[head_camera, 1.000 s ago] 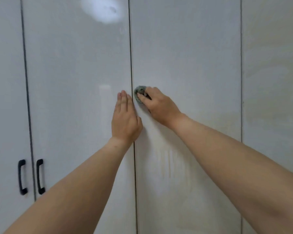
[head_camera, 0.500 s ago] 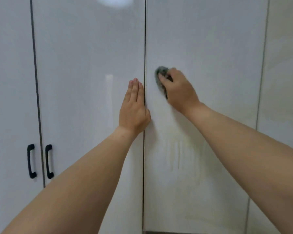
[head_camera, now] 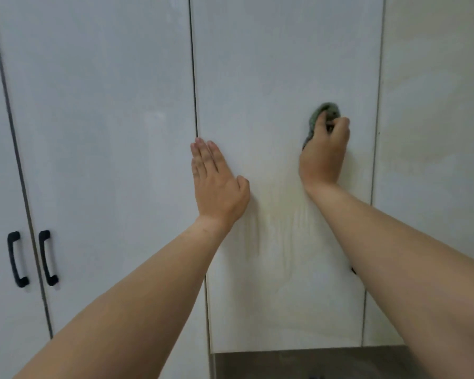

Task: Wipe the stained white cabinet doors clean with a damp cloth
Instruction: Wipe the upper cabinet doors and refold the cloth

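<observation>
Cabinet door [head_camera: 285,64], possibly streaked, right hand [head_camera: 323,151] gripping cloth [head_camera: 316,116], left hand [head_camera: 216,184] flat

The left hand [head_camera: 216,184] lies flat on a white cabinet door [head_camera: 279,77], fingers straight and together, pointing up, just right of the seam with the next door [head_camera: 101,119]. The right hand [head_camera: 324,151] grips a bunched grey-green cloth [head_camera: 319,113] and presses it to the same door near its right edge, higher than the left hand. Faint yellowish streaks [head_camera: 285,228] run down the door between the two forearms. At lower left, two black handles [head_camera: 32,258] sit on either side of another seam. A further panel [head_camera: 435,132] stands at right. Below the door's bottom edge a grey-brown surface [head_camera: 312,362] shows.
</observation>
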